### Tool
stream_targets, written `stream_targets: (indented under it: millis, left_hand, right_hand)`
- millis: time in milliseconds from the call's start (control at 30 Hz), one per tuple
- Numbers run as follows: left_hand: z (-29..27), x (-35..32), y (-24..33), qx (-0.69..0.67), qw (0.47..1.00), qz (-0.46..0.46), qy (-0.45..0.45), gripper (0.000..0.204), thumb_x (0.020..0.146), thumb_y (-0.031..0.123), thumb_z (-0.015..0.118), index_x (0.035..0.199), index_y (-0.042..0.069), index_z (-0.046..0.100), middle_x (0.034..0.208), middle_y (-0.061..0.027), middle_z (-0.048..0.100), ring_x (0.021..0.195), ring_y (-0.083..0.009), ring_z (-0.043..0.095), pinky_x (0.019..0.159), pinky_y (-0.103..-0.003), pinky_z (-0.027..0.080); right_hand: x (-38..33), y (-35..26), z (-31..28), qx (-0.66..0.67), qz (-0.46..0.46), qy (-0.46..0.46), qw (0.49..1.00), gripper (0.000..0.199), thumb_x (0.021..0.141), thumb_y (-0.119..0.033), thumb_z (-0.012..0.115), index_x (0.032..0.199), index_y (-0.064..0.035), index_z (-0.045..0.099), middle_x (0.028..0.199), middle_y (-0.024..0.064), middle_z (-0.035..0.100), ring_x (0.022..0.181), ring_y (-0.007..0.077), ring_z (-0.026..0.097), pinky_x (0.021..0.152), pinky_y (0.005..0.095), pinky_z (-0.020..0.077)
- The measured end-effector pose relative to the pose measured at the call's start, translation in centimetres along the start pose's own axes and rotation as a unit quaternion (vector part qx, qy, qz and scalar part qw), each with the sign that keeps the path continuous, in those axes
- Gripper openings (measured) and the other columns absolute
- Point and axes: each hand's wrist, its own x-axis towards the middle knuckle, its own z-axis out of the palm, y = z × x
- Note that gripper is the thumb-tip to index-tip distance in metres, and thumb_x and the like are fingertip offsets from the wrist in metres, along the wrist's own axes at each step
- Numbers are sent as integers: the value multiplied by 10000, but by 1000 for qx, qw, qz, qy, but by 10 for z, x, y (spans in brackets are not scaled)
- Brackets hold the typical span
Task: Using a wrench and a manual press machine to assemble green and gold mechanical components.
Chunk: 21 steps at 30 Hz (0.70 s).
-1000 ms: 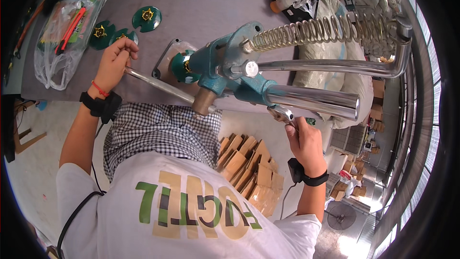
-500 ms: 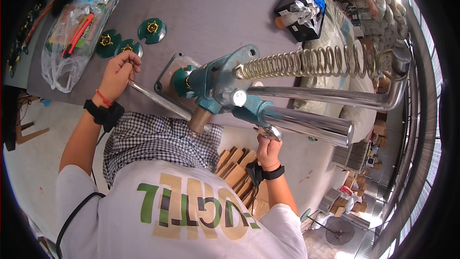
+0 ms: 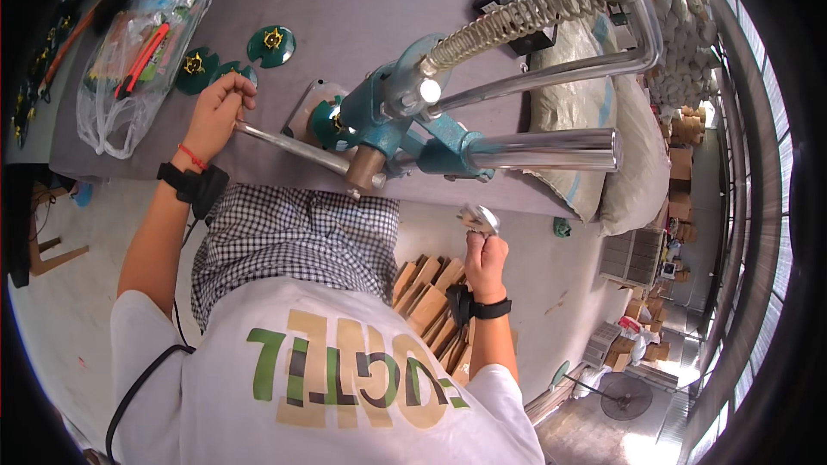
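We see the left hand (image 3: 214, 114) fisted around the end of a chrome lever (image 3: 289, 148), fingers fully wrapped. The lever runs right from that hand into the teal press (image 3: 398, 116) on the grey table (image 3: 345, 9). Green discs (image 3: 271, 45) lie just above the left hand. The right hand (image 3: 485, 260) sits below the table edge, pinching a small shiny metal piece (image 3: 479, 219) at its fingertips.

One head-worn fisheye view looks steeply down from close above the person's torso, the counter (image 3: 362, 9) lying far.
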Motion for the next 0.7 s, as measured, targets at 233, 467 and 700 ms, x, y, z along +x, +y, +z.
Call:
stream_targets:
  millis: [233,467,700]
  left_hand:
    - [-1,0,0,2,1000,9,0,186,860,61,400,916,28,574,755,-6,559,579,-33,440,500,-189,362]
    - [0,-1,3,1,1000,9,1,185,857,58,402,917,23,573,752,-10,558,578,-37,444,508,-190,384]
    - [-2,-2,-5,-11,1000,26,9,211,859,35,377,945,18,570,757,-22,554,525,-28,427,441,-179,327]
  right_hand:
    - [21,-53,-20,-179,26,-67,981,194,869,-170,595,774,-36,491,593,143,547,520,344,547,480,405,429]
    - [51,-82,-47,-360,-7,-139,922,294,900,-273,558,737,-57,443,584,118,541,509,341,552,450,414,418]
    - [61,-71,-43,-367,-1,-187,911,272,891,-262,568,755,-52,463,609,144,564,538,358,567,472,431,434]
